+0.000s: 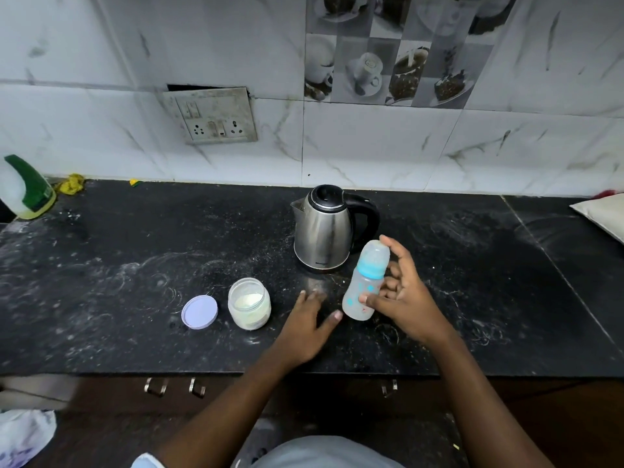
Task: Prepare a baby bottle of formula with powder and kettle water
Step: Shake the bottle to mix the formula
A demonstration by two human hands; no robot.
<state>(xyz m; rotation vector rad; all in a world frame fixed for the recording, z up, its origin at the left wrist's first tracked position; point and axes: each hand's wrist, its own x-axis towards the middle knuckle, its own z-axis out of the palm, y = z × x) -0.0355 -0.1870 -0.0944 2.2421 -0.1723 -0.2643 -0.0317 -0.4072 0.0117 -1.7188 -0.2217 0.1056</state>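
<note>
Right hand (401, 298) closed loosely round the baby bottle (366, 282): thumb on the lower body, forefinger tip on the capped top, other fingers curled behind. Bottle tilted, top leaning away, just in front of the kettle (324, 231) and to its right; base on the surface or lifted, impossible to tell. Left hand (309, 319) spread flat, fingers straight, palm down over the dark countertop (135, 265), holding nothing, thumb tip just beside the bottle's base. Further left, open jar of pale powder (249, 304); lilac lid (200, 311) flat beside it.
</note>
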